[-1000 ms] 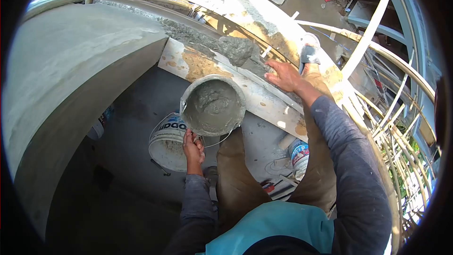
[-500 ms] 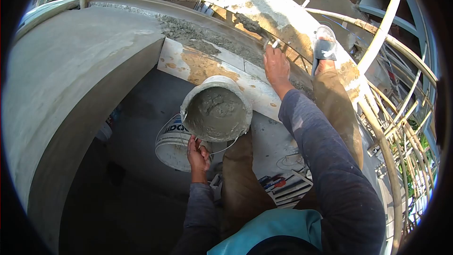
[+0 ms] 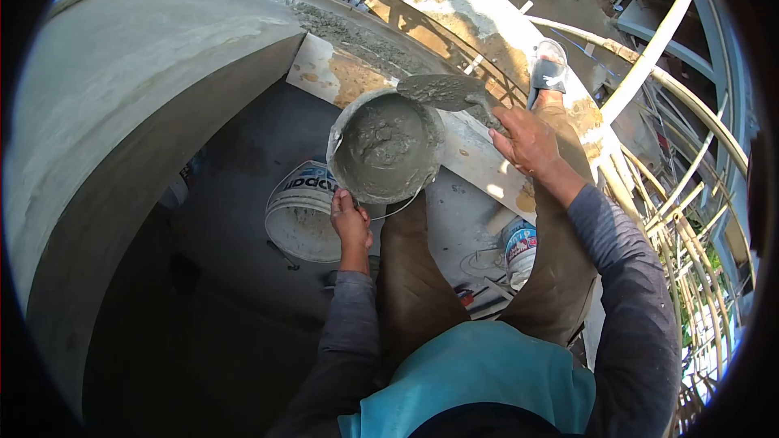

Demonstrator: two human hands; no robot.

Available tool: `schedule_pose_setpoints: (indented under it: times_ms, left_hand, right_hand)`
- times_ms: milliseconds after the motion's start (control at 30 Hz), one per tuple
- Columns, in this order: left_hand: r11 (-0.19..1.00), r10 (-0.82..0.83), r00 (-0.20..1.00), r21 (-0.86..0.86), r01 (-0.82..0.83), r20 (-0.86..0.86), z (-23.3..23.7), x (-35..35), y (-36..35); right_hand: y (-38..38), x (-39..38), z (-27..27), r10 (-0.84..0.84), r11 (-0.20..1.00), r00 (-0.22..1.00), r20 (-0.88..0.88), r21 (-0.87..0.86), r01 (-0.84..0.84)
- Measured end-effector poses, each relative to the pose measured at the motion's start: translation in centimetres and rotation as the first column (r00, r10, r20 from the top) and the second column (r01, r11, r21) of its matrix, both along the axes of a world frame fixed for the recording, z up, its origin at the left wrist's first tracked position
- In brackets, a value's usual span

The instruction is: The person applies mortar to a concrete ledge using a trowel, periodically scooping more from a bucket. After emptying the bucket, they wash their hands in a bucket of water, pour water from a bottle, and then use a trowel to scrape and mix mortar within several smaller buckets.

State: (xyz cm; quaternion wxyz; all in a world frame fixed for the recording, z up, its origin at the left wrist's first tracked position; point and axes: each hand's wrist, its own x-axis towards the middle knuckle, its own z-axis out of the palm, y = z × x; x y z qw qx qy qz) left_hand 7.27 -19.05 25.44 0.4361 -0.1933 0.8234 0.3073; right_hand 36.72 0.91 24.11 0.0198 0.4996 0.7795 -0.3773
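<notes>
My left hand (image 3: 351, 223) is closed at the lower rim of a bucket (image 3: 333, 136) and holds it tilted toward me. Wet grey mortar (image 3: 385, 146) fills much of that bucket. In my right hand (image 3: 527, 142) is the handle of a trowel (image 3: 438, 91), its blade coated with mortar. The blade reaches over the bucket's upper right rim. Just beyond runs a ledge with rough mortar (image 3: 365, 45) on top, faced by a stained white board (image 3: 479, 162).
A second white bucket (image 3: 300, 231) lies below on the floor, and a paint tub (image 3: 520, 251) stands between my legs. Bamboo poles (image 3: 657, 45) form scaffolding at the right. My sandalled foot (image 3: 549, 73) rests on the outer ledge. A curved plastered wall (image 3: 154, 65) rises at left.
My right hand has drawn the trowel back from the ledge toward me, and the blade is now over the bucket's rim. The bucket appears slightly higher in view.
</notes>
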Motion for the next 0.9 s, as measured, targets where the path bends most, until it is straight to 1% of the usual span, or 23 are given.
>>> schedule_pose_setpoints:
  times_ms: [33,67,100,133,200,233,267,300,333,367,400,433,467,533,567,600,667,700,733,800,833,867,900]
  left_hand:
    - [0.999,-0.01,0.999,0.049,0.012,-0.038,-0.3,0.4,0.2]
    - [0.999,0.0,0.999,0.051,0.003,-0.04,-0.4,0.9,0.5]
    - [0.998,0.001,0.998,0.057,0.003,-0.07,-0.3,1.4,0.7]
    - [0.998,0.0,0.995,0.063,0.006,-0.1,-0.1,1.9,0.9]
    - [0.997,0.008,0.994,0.075,0.0,-0.108,0.1,2.8,1.1]
    - [0.994,0.002,0.991,0.108,0.012,-0.134,-0.1,3.3,1.1]
    - [0.989,-0.003,0.987,0.142,0.026,-0.159,-0.4,3.8,1.3]
    - [0.988,-0.048,0.98,0.135,0.075,-0.195,-0.6,4.2,1.4]
    - [0.988,-0.046,0.979,0.137,0.074,-0.199,-0.7,4.5,1.4]
    - [0.984,-0.097,0.972,0.126,0.126,-0.213,-0.8,4.6,1.4]
    - [0.978,-0.149,0.963,0.11,0.177,-0.226,-0.4,4.5,1.5]
    - [0.981,-0.153,0.971,0.093,0.173,-0.185,0.8,4.4,2.3]
    - [0.982,-0.148,0.972,0.089,0.167,-0.185,0.5,4.2,1.9]
    - [0.982,-0.094,0.981,0.148,0.12,-0.171,-0.2,3.7,1.1]
    - [0.983,-0.09,0.981,0.144,0.116,-0.173,-0.2,3.2,0.9]
    - [0.984,-0.081,0.982,0.143,0.106,-0.169,-0.2,2.7,1.2]
    - [0.986,-0.072,0.986,0.14,0.093,-0.153,-0.2,2.0,1.1]
    - [0.988,-0.054,0.989,0.138,0.073,-0.138,-0.5,1.3,0.9]
    - [0.989,-0.039,0.991,0.134,0.056,-0.127,-1.0,0.5,0.6]
    - [0.988,-0.044,0.994,0.142,0.058,-0.101,-1.7,-1.0,-0.6]
    - [0.993,-0.034,0.997,0.111,0.041,-0.065,-1.9,-1.5,-0.8]
    - [0.996,-0.028,0.999,0.081,0.03,-0.027,-2.2,-2.1,-0.9]
    - [0.996,-0.029,0.999,0.088,0.03,-0.013,-2.5,-2.5,-1.5]
  right_hand:
    - [-0.6,-0.5,1.1,0.136,0.991,0.99,0.046,-0.007,-0.136]
    - [-1.0,-0.9,2.1,0.266,0.964,0.959,0.093,-0.02,-0.266]
    - [-1.2,-2.2,3.1,0.353,0.936,0.922,0.158,-0.054,-0.349]
    - [-1.6,-3.5,3.0,0.359,0.933,0.92,0.157,-0.053,-0.355]
    - [-2.9,-6.2,1.4,0.296,0.955,0.897,0.329,-0.078,-0.286]
    - [-3.0,-7.4,0.6,0.275,0.961,0.891,0.36,-0.073,-0.267]
    - [-3.5,-8.3,-0.4,0.277,0.96,0.891,0.358,-0.067,-0.271]
    - [-3.9,-9.3,-1.0,0.33,0.942,0.891,0.312,-0.165,-0.291]
    - [-4.1,-9.9,-1.4,0.376,0.914,0.889,0.259,-0.259,-0.312]
    - [-4.0,-9.7,-1.7,0.436,0.86,0.883,0.173,-0.369,-0.352]
    - [-4.0,-9.7,-1.5,0.438,0.858,0.883,0.168,-0.37,-0.355]
    - [-4.0,-9.4,-1.4,0.502,0.815,0.856,0.124,-0.398,-0.42]
    - [-3.8,-9.0,-1.4,0.563,0.766,0.822,0.079,-0.424,-0.484]
    - [-1.8,-7.5,-0.8,0.59,0.746,0.804,0.069,-0.427,-0.511]
    - [-1.1,-6.9,-0.9,0.605,0.737,0.793,0.064,-0.42,-0.529]
    - [-0.8,-6.5,-1.4,0.609,0.737,0.791,0.065,-0.414,-0.534]
    - [-0.6,-5.1,-2.1,0.532,0.798,0.847,-0.004,-0.331,-0.503]
    - [-0.4,-5.8,-1.8,0.538,0.787,0.842,0.038,-0.381,-0.486]
    - [-0.4,-5.9,-1.8,0.536,0.789,0.843,0.043,-0.38,-0.483]
    - [-0.4,-6.0,-1.9,0.453,0.823,0.89,-0.052,-0.36,-0.44]
    - [-0.6,-5.8,-1.7,0.416,0.829,0.904,-0.095,-0.37,-0.42]
    - [-0.6,-5.4,-1.8,0.402,0.841,0.911,-0.087,-0.359,-0.405]
    - [-0.9,-4.8,-2.0,0.343,0.85,0.931,-0.126,-0.38,-0.365]
